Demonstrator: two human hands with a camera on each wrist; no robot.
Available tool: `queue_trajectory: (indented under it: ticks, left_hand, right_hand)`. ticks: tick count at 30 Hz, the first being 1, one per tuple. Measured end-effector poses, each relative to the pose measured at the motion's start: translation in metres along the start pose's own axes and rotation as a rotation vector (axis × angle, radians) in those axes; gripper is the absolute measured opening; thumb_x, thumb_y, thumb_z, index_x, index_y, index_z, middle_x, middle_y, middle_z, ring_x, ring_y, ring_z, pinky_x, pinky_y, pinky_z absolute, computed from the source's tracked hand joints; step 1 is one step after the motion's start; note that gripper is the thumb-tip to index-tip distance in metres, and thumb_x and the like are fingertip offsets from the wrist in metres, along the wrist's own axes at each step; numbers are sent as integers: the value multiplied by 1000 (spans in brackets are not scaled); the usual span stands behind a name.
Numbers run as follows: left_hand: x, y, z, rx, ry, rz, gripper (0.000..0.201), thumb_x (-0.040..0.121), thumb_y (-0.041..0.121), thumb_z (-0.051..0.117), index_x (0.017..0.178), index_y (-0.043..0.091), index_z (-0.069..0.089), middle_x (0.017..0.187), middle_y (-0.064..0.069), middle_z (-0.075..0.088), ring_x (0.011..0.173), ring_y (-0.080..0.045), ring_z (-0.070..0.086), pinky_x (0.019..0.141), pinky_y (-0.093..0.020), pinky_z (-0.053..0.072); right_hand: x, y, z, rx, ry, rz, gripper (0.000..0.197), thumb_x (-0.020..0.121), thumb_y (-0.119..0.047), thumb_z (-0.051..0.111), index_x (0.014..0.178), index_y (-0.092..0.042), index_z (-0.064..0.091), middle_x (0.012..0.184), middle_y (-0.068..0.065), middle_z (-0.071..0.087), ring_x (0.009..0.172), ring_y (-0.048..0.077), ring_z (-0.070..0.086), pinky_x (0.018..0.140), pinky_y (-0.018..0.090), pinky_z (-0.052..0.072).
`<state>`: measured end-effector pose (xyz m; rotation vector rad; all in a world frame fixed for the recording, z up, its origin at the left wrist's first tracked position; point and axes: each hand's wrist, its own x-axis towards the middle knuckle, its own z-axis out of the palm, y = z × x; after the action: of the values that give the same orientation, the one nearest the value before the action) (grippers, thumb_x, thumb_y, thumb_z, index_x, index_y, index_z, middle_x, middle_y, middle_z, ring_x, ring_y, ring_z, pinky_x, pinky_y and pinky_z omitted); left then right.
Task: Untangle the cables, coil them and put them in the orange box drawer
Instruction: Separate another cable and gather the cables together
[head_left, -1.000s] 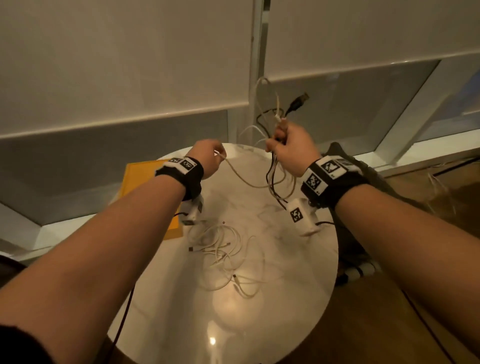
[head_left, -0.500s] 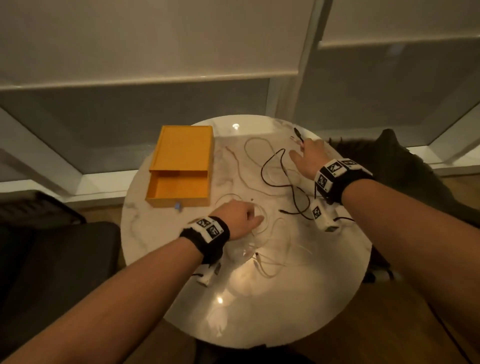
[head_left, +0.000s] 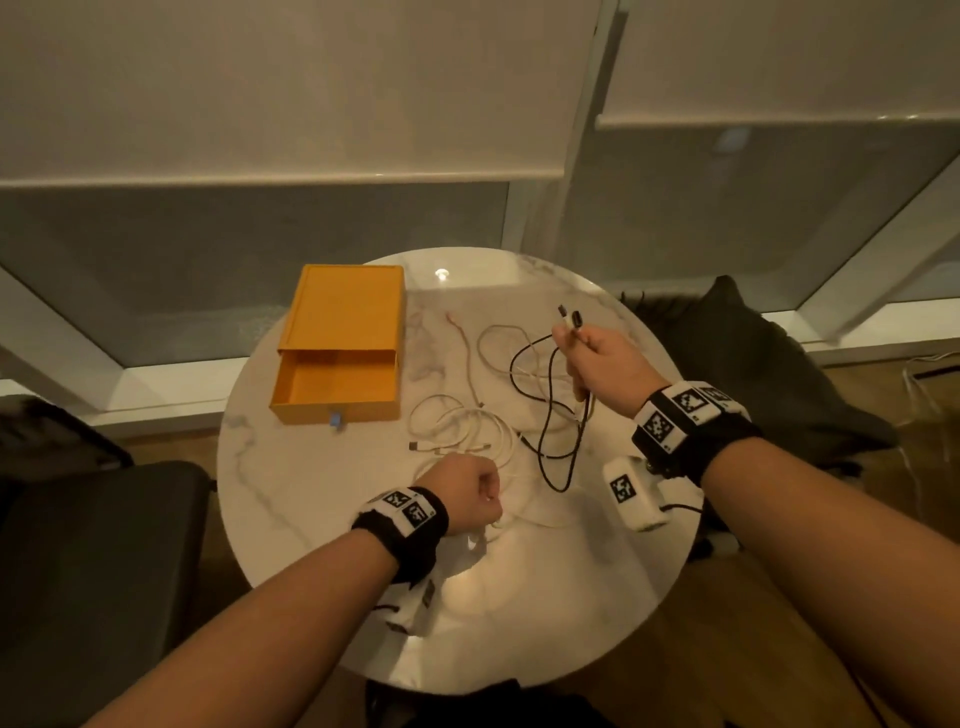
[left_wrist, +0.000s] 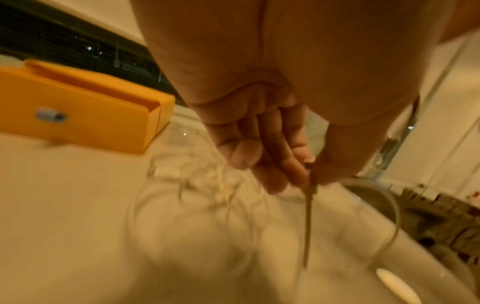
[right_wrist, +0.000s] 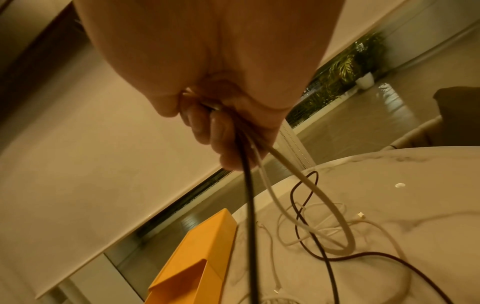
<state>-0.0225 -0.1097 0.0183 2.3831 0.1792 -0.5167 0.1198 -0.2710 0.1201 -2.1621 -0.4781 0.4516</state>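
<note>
On the round marble table (head_left: 322, 483) lay a loose tangle of cables: white cables (head_left: 467, 426) looped near the middle, a thin pinkish cable (head_left: 464, 347) running toward the far side, and a black cable (head_left: 553, 447) snaking through them. Right hand (head_left: 605, 366) was raised above the far right part of the table, fingers curled round the black cable and a white cable (right_wrist: 322, 207) together; two connector ends (head_left: 569, 317) stuck up past the fingertips, and both cables hung down from the fist to the tabletop. Right wrist view showed the same: black cable (right_wrist: 249, 216) and white cable leaving the closed fingers (right_wrist: 223, 142) side by side. Left hand (head_left: 467, 491) sat low over the near side of the tangle, fingers curled, thumb and fingers (left_wrist: 275, 156) pinching a thin cable end (left_wrist: 310, 205) that hung down toward the table; left wrist view was blurred, so cable colour unclear there. Orange box (head_left: 345, 312) sat at the far left of the table, its drawer (head_left: 337, 392) pulled out toward the person, with a small metal knob (head_left: 336, 420) on the front; nothing visible inside it. Both wrists wore black bands with white marker tags (head_left: 670, 421). Dark cushion (head_left: 753, 358) lay off the table's right edge, and a dark chair seat (head_left: 98, 545) to the left. Roller blinds (head_left: 291, 88) hung behind.
</note>
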Motion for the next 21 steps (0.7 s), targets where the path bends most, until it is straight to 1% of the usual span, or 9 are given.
queue_trajectory:
  ticks: [3,5,6,8,10,12,15,18,21]
  left_hand:
    - [-16,19,-47,-122,136,109,8,73,21,68,73,18,61,65,8,55,59,-7,49,58,-20,44]
    - [-23,35,-82,-170,253,179,11,75,19,68,73,20,58,64,5,54,57,-9,49,54,-19,43]
    - [-24,43,-98,-223,292,207,9,77,17,67,76,18,59,66,-1,56,59,-15,54,56,-23,47]
    - [-25,61,-126,-361,340,278,6,82,14,65,85,12,60,71,-15,63,66,-26,66,66,-32,57]
    - [-23,76,-148,-518,364,337,5,89,8,62,90,6,58,72,-18,66,63,-23,69,72,-34,59]
    - [-19,87,-163,-616,382,374,4,92,6,61,94,4,57,75,-17,65,60,-19,69,74,-38,59]
    - [-13,92,-175,-531,451,397,8,91,14,66,95,8,62,80,-10,68,67,-15,72,76,-37,60]
    - [-12,92,-179,-462,501,445,4,89,19,70,91,19,66,79,0,70,73,-13,72,76,-33,60]
    - [-11,90,-178,-442,561,462,6,88,23,70,94,22,68,86,1,71,81,-17,69,77,-35,59]
  right_hand:
    - [-6,3,1,90,-32,30,38,100,-48,44,76,-21,54,68,0,48,62,18,47,66,39,47]
    - [-9,1,6,193,-59,27,39,100,-48,44,83,-19,63,64,-3,45,59,14,44,66,38,45]
    - [-10,-3,11,252,-80,13,39,101,-48,44,87,-20,67,62,-5,44,57,13,42,63,36,44]
    - [-12,-16,19,352,-125,-28,38,102,-46,43,89,-26,72,62,-6,41,55,10,38,57,30,39]
    - [-12,-32,26,402,-159,-57,40,103,-43,41,83,-26,71,65,-4,41,57,12,36,55,27,35]
    - [-11,-45,30,461,-183,-75,42,101,-48,42,81,-20,65,67,-2,39,57,13,34,54,26,33]
    - [-9,-60,29,575,-221,-84,43,97,-54,41,83,-16,54,72,3,34,57,13,30,54,26,31]
    - [-10,-70,24,571,-308,-81,43,102,-45,34,78,-14,50,70,2,31,57,12,29,55,25,30]
    - [-10,-76,21,574,-360,-67,39,106,-35,32,79,-14,49,70,0,39,57,12,29,55,25,28]
